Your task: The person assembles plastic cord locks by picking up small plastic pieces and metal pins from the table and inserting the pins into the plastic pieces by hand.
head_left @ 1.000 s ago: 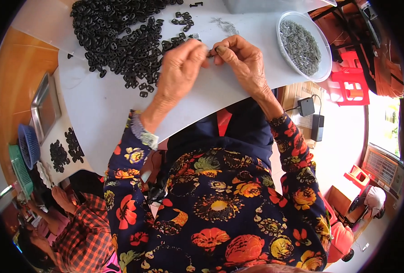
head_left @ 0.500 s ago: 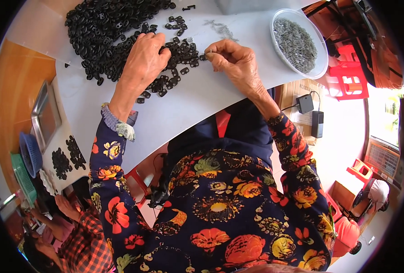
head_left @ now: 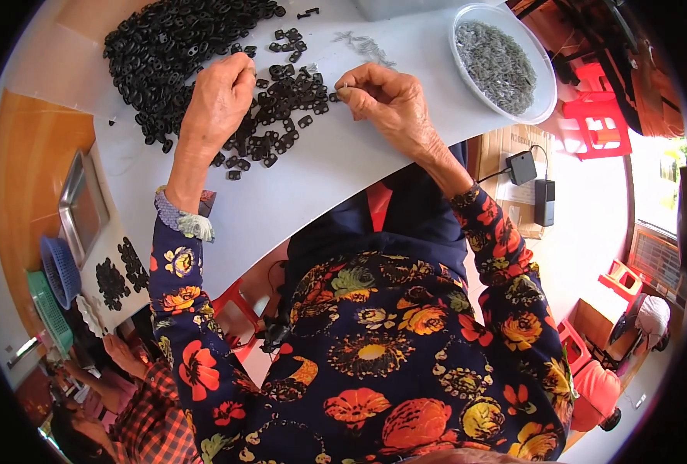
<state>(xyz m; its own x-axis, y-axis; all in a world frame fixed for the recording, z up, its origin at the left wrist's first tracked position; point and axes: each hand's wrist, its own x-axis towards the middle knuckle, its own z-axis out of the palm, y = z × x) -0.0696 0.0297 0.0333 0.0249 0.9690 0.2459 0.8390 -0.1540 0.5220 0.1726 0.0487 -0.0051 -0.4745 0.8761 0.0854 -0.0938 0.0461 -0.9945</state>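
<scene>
My left hand (head_left: 218, 97) is closed, knuckles up, at the right edge of a big heap of small black two-holed plastic pieces (head_left: 169, 66). Its fingertips are turned away, so what they hold is hidden. To the right of it, my right hand (head_left: 388, 100) pinches a thin, pale metal pin (head_left: 346, 87) between thumb and forefinger, just above the table. Between the hands lies a looser scatter of black pieces (head_left: 289, 97). A few loose pins (head_left: 366, 48) lie on the table beyond my right hand.
A round clear tub (head_left: 548, 108) full of thin metal pins stands right on the pale table (head_left: 305, 182). At the left are a metal tray (head_left: 83, 205), a blue basket (head_left: 59, 271) and two black clusters (head_left: 113, 282). A person in a checked shirt (head_left: 154, 417) sits lower left.
My left hand has moved left, from over the scattered pieces to the edge of the big heap. My right hand keeps its pinch in nearly the same place. The view has shifted slightly.
</scene>
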